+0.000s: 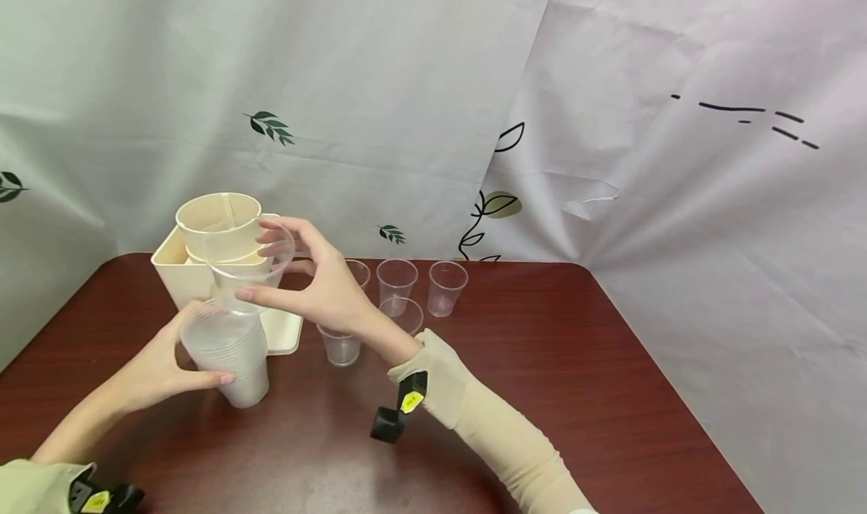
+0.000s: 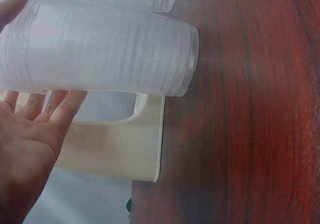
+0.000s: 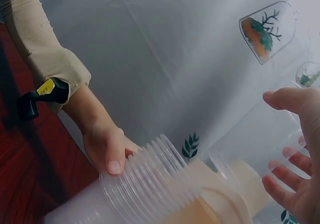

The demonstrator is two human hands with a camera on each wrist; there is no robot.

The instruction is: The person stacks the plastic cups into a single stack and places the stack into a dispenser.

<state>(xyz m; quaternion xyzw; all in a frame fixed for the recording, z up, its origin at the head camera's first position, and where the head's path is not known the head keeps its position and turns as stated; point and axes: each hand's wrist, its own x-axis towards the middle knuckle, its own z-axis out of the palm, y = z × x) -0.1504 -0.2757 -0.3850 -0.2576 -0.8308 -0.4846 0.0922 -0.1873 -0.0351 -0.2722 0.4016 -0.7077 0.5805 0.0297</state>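
Your left hand (image 1: 157, 365) grips the cup stack (image 1: 238, 360) near its rims, probably to steady it; just above, your right hand (image 1: 328, 288) holds a single cup (image 1: 235, 275) by its sides, likely sparing thin plastic.

"What is the left hand (image 1: 157, 369) doing?"

"It is gripping a stack of clear cups (image 1: 237, 352)."

"And the right hand (image 1: 328, 288)?"

"It is holding a single clear cup (image 1: 233, 277) just above the left grip."

"What is standing beyond the grips?"

"A cream container (image 1: 186, 282) is standing behind them, with a round tub (image 1: 195, 232) at its top; loose cups (image 1: 445, 296) are standing on the table (image 1: 603, 393), right of both grips."
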